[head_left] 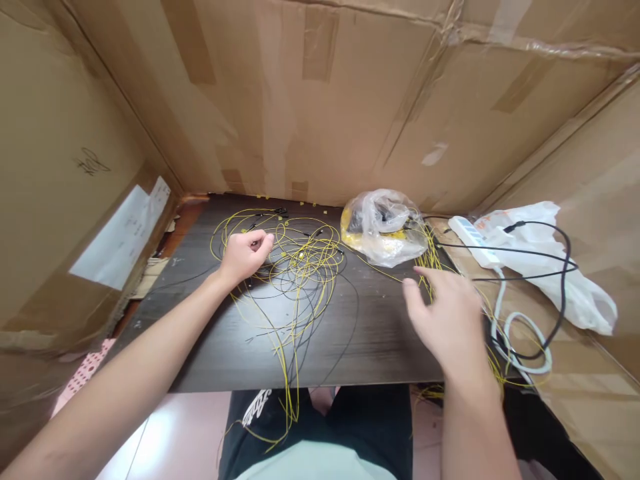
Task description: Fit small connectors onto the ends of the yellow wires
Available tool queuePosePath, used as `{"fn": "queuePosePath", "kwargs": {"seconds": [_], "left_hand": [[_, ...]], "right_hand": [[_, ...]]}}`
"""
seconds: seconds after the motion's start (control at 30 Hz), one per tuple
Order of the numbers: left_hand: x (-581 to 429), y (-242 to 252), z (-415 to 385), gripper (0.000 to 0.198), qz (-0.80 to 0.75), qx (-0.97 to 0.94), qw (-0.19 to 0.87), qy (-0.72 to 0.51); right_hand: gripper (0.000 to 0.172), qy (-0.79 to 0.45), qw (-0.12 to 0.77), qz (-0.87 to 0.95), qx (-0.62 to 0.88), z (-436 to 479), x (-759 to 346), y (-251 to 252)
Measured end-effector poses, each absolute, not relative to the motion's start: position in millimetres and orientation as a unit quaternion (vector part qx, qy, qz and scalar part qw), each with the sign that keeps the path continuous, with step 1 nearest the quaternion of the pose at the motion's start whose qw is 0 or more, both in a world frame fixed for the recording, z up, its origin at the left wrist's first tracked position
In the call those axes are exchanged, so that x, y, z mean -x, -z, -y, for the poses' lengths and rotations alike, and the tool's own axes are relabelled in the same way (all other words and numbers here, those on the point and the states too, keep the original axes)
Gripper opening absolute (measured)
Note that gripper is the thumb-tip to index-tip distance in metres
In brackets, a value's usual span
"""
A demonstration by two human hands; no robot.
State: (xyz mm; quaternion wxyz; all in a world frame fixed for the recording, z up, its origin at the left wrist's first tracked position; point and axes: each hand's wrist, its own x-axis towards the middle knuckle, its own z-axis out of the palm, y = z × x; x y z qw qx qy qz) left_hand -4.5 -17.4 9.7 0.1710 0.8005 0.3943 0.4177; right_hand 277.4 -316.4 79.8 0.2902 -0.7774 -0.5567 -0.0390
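The left hand is fisted over the wires on the table; I cannot tell whether it grips any. The right hand, thumb and fingers apart, is near the bag.

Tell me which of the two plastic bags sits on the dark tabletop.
The see-through bag, just beyond the right hand, with yellow and black contents showing through. The other, a white bag, lies farther right, beside the power strip.
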Motion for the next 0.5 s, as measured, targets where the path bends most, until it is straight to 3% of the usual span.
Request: {"fn": "queuePosePath", "kwargs": {"seconds": [0.23, 0.5], "left_hand": [[11.0, -9.8, 11.3, 0.034, -0.428, -0.797, 0.167, -0.393], [7.3, -4.9, 11.6, 0.03, -0.473, -0.803, 0.144, -0.332]], "right_hand": [[0.052, 0.025, 0.174, 0.562, 0.808, 227.9, -217.1, -10.4], [0.046, -0.078, 0.197, 0.686, 0.696, 220.4, -151.2, -13.3]]}}
